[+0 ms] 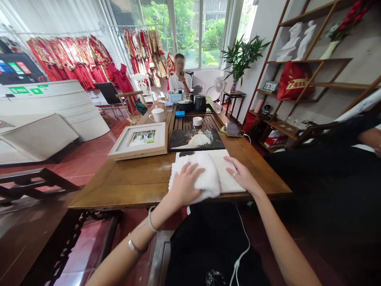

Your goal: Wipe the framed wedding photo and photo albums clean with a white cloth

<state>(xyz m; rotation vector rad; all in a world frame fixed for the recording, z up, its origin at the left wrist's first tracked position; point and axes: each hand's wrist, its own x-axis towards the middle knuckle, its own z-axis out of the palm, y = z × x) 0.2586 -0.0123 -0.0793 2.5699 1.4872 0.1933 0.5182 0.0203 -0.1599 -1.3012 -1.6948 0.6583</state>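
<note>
My left hand (pixel 185 183) lies over a folded white fluffy cloth (pixel 210 180), its fingers spread and bent into the pile, pressing it onto a flat white panel (pixel 222 163). A dark patch shows at the panel's top left, beside the cloth. On the panel's right side rests my right hand (pixel 241 174), a ring on one finger, fingers apart; its underside is hidden. Just beyond the panel lies a dark picture (pixel 198 140) with a pale, gown-like shape. To the left is a light wooden photo frame (pixel 139 140) with a small photo inside.
Farther along the wooden table (pixel 119 186) stand a white lidded mug (pixel 157 115), a white cup (pixel 197 121), a blue box (pixel 179 114) and a black kettle (pixel 200 103). A phone (pixel 233 129) sits at right. Another person (pixel 180 79) is seated at the far end.
</note>
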